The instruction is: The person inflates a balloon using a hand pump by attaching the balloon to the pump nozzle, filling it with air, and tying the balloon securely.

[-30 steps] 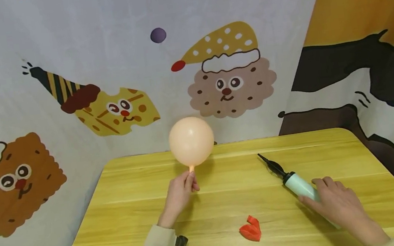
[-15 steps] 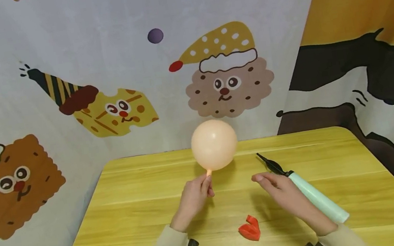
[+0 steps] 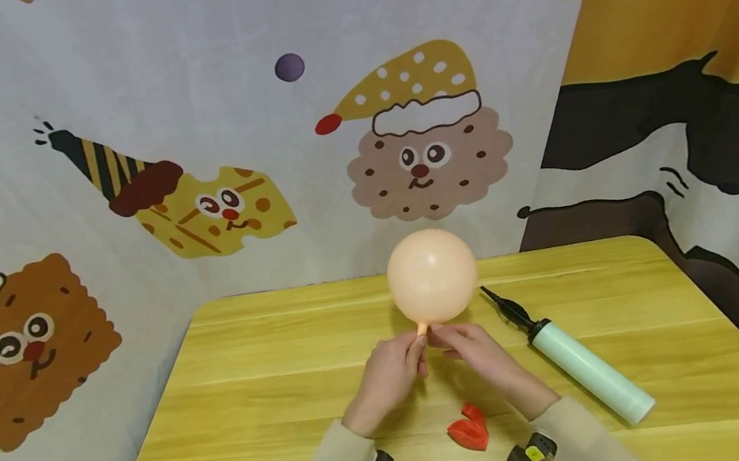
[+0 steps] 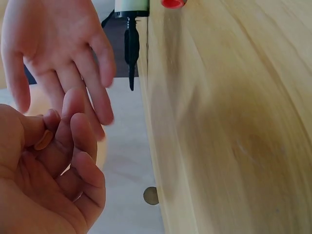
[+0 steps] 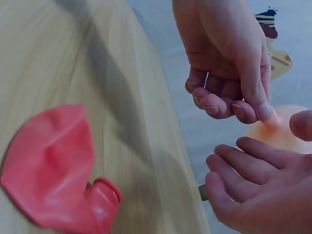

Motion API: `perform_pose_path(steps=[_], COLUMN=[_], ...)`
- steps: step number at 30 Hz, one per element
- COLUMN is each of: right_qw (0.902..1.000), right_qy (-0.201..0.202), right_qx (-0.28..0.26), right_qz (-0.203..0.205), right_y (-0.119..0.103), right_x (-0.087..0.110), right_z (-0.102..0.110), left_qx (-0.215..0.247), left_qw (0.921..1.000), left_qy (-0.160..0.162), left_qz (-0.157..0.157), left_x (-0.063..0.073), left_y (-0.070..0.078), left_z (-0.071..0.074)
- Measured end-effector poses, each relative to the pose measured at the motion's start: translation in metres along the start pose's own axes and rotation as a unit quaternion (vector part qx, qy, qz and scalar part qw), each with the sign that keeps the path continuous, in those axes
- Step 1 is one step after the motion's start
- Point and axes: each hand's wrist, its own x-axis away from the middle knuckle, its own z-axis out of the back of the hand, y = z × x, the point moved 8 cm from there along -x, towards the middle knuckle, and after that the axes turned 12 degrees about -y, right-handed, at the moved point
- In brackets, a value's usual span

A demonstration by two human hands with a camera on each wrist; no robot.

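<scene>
Over the desk (image 3: 224, 405), left hand (image 3: 391, 374) is pinching the balloon (image 3: 433, 275) by its neck (image 3: 422, 329), right hand (image 3: 482, 354) is hovering loose-fingered alongside, a slackened pinch risking deflation.

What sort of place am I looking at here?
Likely an indoor craft or play corner, perhaps a makeshift booth: a wood-grain table stands before a cartoon-printed cloth backdrop, and the left hand pinches an inflated peach balloon.
</scene>
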Motion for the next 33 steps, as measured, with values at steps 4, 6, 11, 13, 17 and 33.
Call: perform_pose_path(steps=[4,6,11,13,17,33], right_qw=[0.9988,0.9976,0.9935,0.9920,0.9891,0.9786], right_qy=[-0.003,-0.007,-0.029,-0.038,-0.055,0.010], right_qx=[-0.044,-0.065,-0.105,-0.116,-0.135,-0.205], right_qz=[-0.020,-0.026,-0.034,-0.032,-0.023,-0.010], right_y=[0.008,0.010,0.013,0.014,0.016,0.020], right_x=[-0.008,-0.010,-0.015,-0.016,-0.018,-0.020], right_z=[-0.002,-0.004,-0.007,-0.008,-0.009,-0.002], left_qx=[-0.029,-0.043,-0.066,-0.076,-0.080,-0.015], left_qw=[0.9995,0.9989,0.9974,0.9966,0.9963,0.9996], left_qy=[-0.006,-0.007,-0.007,-0.005,-0.005,0.000], left_qz=[-0.011,-0.016,-0.029,-0.032,-0.031,-0.025], left_x=[0.000,0.000,0.001,0.001,0.002,0.009], left_y=[0.004,0.006,0.009,0.009,0.009,0.007], left_z=[-0.003,-0.004,-0.007,-0.008,-0.010,-0.021])
